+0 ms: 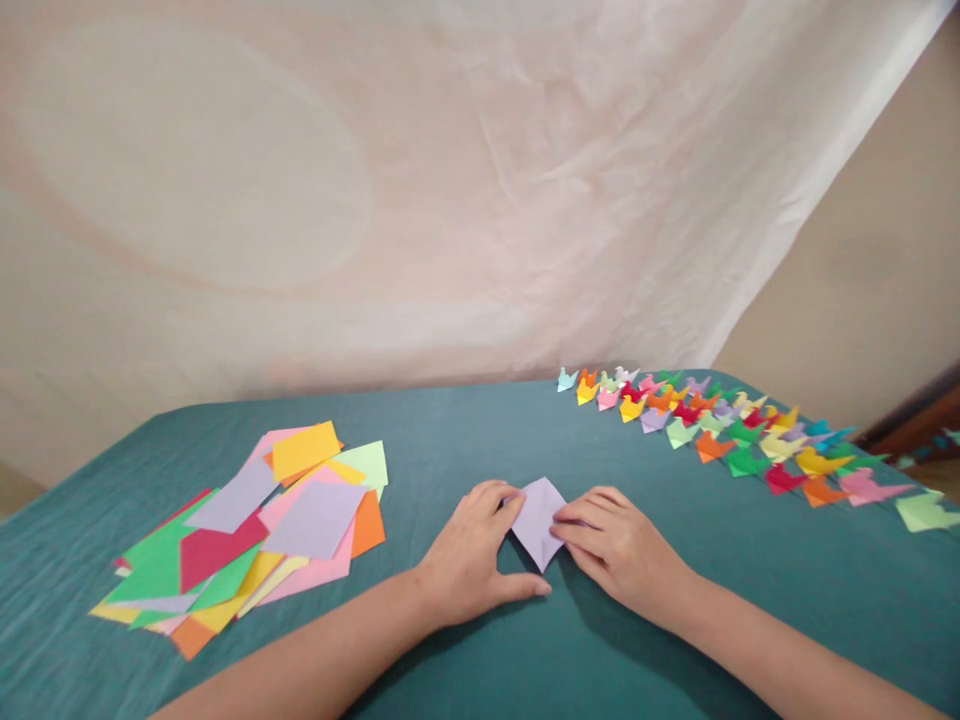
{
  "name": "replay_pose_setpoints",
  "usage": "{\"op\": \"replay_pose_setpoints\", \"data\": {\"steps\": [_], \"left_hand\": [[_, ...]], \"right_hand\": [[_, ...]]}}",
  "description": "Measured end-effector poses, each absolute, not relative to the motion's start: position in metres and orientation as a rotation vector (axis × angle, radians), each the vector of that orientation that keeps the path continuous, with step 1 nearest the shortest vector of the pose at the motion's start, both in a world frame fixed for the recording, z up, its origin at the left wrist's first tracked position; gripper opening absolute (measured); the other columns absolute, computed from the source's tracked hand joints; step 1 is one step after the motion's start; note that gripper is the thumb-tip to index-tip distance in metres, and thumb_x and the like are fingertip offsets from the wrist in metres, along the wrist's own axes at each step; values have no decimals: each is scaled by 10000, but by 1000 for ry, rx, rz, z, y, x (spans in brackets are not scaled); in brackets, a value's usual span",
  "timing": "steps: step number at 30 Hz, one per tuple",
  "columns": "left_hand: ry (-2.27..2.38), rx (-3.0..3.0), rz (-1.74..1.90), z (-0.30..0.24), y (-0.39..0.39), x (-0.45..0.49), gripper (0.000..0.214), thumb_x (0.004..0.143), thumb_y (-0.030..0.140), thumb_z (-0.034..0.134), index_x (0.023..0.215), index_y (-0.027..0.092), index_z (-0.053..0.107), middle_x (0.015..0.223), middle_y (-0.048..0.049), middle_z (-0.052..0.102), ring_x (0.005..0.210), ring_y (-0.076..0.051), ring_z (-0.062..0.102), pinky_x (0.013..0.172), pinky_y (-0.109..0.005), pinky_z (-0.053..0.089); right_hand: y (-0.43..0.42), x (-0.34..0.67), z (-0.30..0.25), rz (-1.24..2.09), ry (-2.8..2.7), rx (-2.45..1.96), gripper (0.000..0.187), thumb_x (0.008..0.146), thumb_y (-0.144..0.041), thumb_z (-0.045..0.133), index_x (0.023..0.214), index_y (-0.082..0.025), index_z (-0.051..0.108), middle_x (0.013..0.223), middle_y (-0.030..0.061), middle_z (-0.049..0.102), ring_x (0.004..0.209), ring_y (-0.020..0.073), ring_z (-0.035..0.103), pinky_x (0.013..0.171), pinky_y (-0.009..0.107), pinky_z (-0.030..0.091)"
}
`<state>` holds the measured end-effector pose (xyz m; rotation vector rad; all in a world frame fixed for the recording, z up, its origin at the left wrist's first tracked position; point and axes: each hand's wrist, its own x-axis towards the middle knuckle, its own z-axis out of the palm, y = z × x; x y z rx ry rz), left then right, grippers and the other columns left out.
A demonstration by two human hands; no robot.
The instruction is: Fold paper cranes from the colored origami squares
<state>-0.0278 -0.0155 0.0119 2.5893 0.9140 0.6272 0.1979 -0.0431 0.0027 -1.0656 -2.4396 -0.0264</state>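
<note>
A small lilac folded paper [537, 520], diamond-shaped, lies on the teal tablecloth [465, 440] in front of me. My left hand [474, 555] rests on the cloth at its left edge, fingertips pressing the paper's left side, thumb stretched out below it. On the other side, my right hand [616, 550] pinches the paper's right corner with fingers held together. Both forearms reach in from the bottom of the view.
A loose pile of coloured paper squares [247, 525] lies on the left of the table. Several folded paper birds [720, 425] in many colours stand in rows along the right edge. A pale cloth backdrop [375, 200] hangs behind the table.
</note>
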Motion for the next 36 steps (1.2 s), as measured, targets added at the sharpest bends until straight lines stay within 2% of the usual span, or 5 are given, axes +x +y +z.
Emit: {"op": "replay_pose_setpoints", "data": {"steps": [12,18,27,32,36], "left_hand": [[1023,2578,647,13,-12,-28,196,834,280,573,1004,224,655,1007,-49,598,984,-200,509,880,-367,414],[1056,2535,681,16,-12,-28,143,846,243,552,853,235,695,983,-37,579,977,-188,502,863,-350,404],[1122,2440,671,14,-7,-28,168,853,284,540,752,178,622,878,-32,585,881,-179,524,808,-327,420],[1100,2529,728,17,-13,-28,214,880,305,490,1036,175,560,1060,-78,580,1038,-215,502,906,-378,402],[838,2756,527,28,-26,-24,450,900,373,451,1304,185,386,1380,-88,401,1305,-228,291,1073,-417,240]], "right_hand": [[-39,207,20,274,-2418,-1074,210,871,-149,484,932,-229,669,933,26,682,855,137,613,843,336,396],[-37,211,24,389,-2422,-1076,214,881,-158,466,917,-225,667,945,32,664,883,147,602,854,341,389],[-29,206,11,627,-2124,-1271,254,887,-240,473,670,-173,587,852,32,591,802,141,559,733,273,424],[-20,207,-1,612,-2023,-1335,266,857,-271,517,611,-173,543,864,37,564,806,150,543,732,279,418],[-17,208,-4,587,-2035,-1321,263,855,-268,515,608,-179,534,846,33,555,805,154,536,745,291,416]]}}
